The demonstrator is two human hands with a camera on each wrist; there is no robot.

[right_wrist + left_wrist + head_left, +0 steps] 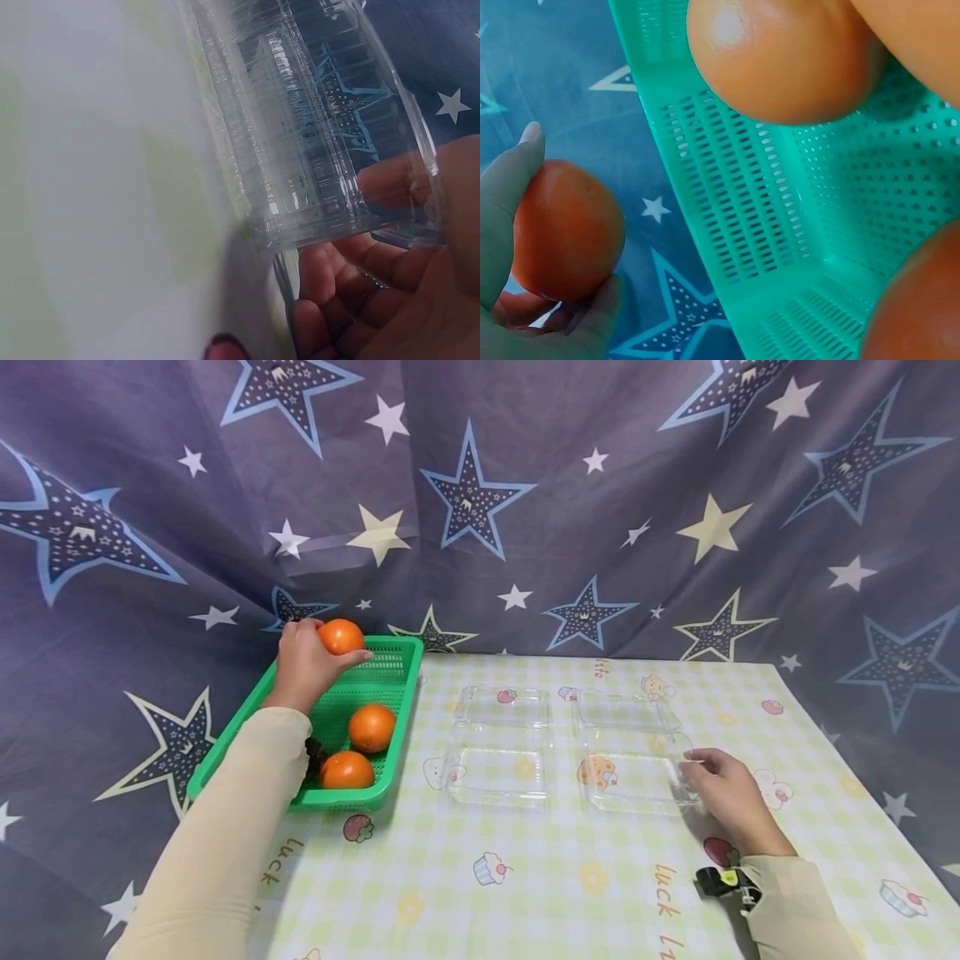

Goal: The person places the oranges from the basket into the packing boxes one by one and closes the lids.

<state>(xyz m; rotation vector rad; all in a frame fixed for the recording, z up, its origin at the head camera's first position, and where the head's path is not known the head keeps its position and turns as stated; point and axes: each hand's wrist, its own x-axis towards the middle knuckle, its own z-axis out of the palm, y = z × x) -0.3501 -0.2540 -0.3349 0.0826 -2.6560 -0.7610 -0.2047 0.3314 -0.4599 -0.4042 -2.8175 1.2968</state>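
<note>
My left hand [302, 667] grips an orange [341, 636] over the far end of a green plastic basket [410, 693]. In the left wrist view, thumb and fingers wrap around this orange [570, 232] beyond the basket's rim. Two more oranges, one nearer the middle [372, 727] and one at the near end [347, 770], lie inside the basket; my forearm hides part of it. At the right, my right hand [726, 789] pinches the right side of an open clear plastic clamshell box [637, 781]. The right wrist view shows the thumb and fingers at the box's wall [337, 165].
A second clear clamshell box [498, 772] lies open between the basket and the held box, its lid toward the back. All stand on a checkered tablecloth [540, 860]. A dark star-patterned curtain [480, 585] hangs behind the table and at both sides.
</note>
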